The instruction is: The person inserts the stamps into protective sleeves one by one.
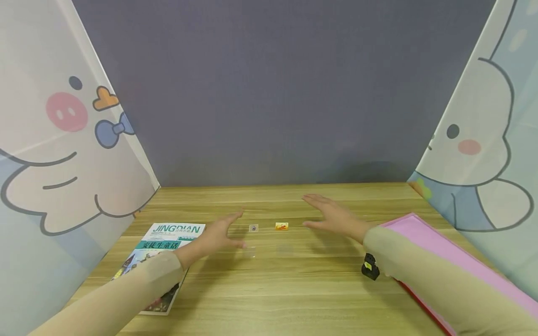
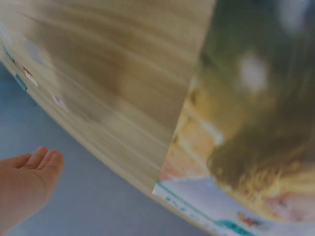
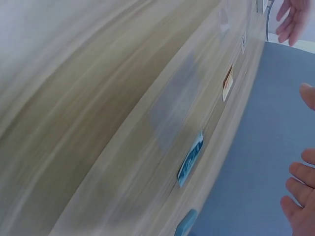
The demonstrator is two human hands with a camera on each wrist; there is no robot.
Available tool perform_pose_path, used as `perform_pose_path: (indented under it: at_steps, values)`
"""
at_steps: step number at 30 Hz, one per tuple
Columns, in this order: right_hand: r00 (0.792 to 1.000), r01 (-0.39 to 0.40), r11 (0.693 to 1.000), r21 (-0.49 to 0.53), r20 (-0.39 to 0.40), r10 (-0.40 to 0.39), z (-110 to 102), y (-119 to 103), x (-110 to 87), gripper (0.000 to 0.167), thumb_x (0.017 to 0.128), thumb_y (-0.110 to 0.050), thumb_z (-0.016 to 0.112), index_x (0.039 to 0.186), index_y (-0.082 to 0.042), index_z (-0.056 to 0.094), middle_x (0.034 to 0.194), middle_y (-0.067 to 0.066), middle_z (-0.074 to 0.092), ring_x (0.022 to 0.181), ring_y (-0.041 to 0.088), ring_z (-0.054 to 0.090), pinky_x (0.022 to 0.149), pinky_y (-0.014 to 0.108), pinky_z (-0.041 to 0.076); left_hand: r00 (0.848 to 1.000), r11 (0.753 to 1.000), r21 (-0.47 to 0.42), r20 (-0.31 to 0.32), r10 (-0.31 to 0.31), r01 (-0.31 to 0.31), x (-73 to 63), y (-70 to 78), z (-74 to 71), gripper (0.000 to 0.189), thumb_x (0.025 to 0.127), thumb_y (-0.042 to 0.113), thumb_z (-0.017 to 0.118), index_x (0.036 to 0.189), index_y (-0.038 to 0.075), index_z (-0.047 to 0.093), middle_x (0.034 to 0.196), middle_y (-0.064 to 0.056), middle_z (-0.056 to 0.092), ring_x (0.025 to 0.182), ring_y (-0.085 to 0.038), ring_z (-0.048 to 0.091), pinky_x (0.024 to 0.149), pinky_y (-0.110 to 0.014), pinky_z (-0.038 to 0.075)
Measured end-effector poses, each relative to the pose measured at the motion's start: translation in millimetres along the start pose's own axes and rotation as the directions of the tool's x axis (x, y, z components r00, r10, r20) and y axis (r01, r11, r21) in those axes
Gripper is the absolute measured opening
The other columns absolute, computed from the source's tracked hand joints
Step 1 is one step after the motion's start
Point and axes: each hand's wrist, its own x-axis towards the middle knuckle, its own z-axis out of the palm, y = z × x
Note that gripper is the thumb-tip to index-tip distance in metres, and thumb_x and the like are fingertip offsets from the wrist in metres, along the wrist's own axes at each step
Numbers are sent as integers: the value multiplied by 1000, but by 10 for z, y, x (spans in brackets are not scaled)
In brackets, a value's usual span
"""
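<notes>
Both hands hover over the wooden table with fingers extended and nothing in them. My left hand (image 1: 216, 235) is beside the book (image 1: 185, 229), which has a green and white cover with Chinese lettering. To the right, my right hand (image 1: 336, 217) is held palm inward. Between the hands lie a small stamp-like paper (image 1: 254, 228) with a pale border and a yellow and red one (image 1: 281, 226). Nearer to me are two faint clear squares (image 1: 285, 249). A blue stamp-like piece (image 3: 190, 160) shows in the right wrist view; in the head view I cannot make it out.
A pink tray or folder (image 1: 414, 228) with a red edge lies at the right, partly under my right forearm. A black object (image 1: 370, 267) with a yellow mark is at the right sleeve. A grey panel (image 1: 286, 93) stands behind the table, with cartoon-printed cloths (image 1: 63, 186) at both sides.
</notes>
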Motion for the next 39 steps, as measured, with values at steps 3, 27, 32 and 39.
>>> perform_pose_path:
  at_steps: [3,27,32,39]
  values:
    - [1000,-5,995,98,5,5,56,-37,75,78,87,-43,71,150,-16,36,154,13,36,141,36,35,114,59,31,1000,997,-67,-9,-27,27,-1,-2,55,94,74,28,85,150,6,33,148,-16,44,135,-39,42,110,-55,39]
    - [981,-190,752,631,143,128,669,-517,707,56,85,-7,74,136,3,51,127,20,59,112,32,60,92,37,55,935,882,-331,-1,-355,335,-90,75,320,50,72,16,85,115,1,64,105,-7,65,97,-20,58,89,-36,53]
    - [972,-235,707,667,148,184,784,-619,822,50,83,-4,75,129,5,58,116,18,64,98,23,64,83,31,57,919,865,-353,-36,-393,356,-86,106,383,46,70,10,86,109,-1,66,100,-9,64,90,-19,56,79,-28,53]
    - [946,-310,670,675,151,287,966,-691,932,41,77,-1,79,116,5,65,104,13,70,89,16,63,82,27,56,902,860,-346,-79,-425,375,-72,118,463,41,69,11,87,103,0,67,95,-9,62,82,-18,53,66,-23,48]
